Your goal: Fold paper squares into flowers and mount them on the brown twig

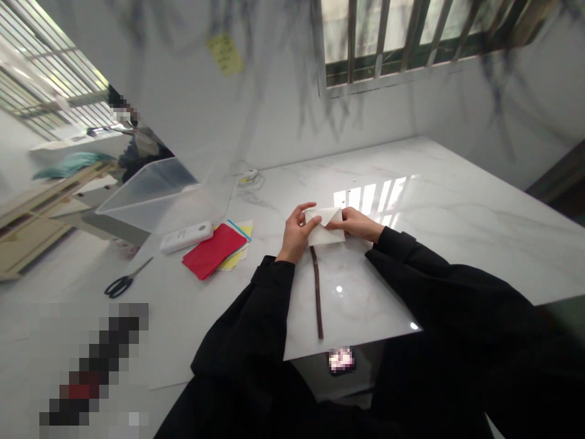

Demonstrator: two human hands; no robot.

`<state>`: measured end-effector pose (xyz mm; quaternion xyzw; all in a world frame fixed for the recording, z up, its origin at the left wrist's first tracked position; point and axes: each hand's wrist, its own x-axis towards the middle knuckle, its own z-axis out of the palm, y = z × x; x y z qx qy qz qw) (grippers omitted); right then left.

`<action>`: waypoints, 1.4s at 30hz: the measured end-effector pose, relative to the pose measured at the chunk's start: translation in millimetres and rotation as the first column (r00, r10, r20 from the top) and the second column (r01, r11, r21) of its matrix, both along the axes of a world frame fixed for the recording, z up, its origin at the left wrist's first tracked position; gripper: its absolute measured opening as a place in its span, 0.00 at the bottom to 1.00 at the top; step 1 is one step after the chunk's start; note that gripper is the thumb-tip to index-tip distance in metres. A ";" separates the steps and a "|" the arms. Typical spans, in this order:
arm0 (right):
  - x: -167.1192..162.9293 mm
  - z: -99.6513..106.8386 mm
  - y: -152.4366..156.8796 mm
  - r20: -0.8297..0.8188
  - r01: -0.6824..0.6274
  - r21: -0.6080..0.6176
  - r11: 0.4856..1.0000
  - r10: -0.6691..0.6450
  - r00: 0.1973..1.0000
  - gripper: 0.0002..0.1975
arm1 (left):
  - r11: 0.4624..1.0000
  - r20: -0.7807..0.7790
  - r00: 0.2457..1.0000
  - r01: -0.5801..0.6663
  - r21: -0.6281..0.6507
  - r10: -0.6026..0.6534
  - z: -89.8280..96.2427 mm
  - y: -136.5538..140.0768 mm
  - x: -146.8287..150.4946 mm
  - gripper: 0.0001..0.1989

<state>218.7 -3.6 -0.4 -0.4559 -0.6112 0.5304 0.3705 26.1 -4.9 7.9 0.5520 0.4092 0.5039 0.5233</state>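
Note:
Between my two hands is a small white envelope (329, 235), its pointed flap toward me, held just above the marble-patterned table. My left hand (297, 233) grips its left side, the thumb on the front near the flap and the fingers behind. On the other side my right hand (361, 224) is closed on the right edge, its fingertips close to the flap's tip. Below the envelope a thin dark brown stick (317, 299) lies on the tabletop, pointing toward me; its upper end meets the envelope's lower edge from this view.
Left of my hands lie red paper pieces (214, 250) over yellow and blue-edged ones, beside a long white device (187, 236). Black-handled scissors (121, 284) rest further left. A clear plastic bin (146, 189) and a coiled cable (249, 178) are behind. A wall with a barred window bounds the table.

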 end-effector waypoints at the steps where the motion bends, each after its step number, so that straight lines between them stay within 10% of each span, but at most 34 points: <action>1: -0.9 0.6 -0.9 -0.007 0.004 0.006 1.000 -0.004 1.000 0.16 | 1.000 0.019 1.000 0.014 -0.016 -0.014 -1.3 0.2 0.6 0.35; 27: 0.7 -10.5 9.2 -0.193 0.171 0.026 0.985 -0.163 0.968 0.18 | 0.982 0.056 0.988 0.148 -0.118 -0.142 1.8 1.4 -5.8 0.44; 42: -1.3 -9.9 7.6 -0.124 0.128 0.006 0.992 -0.126 0.984 0.19 | 0.989 0.099 0.989 -0.097 -0.110 0.108 -4.5 8.4 -7.7 0.33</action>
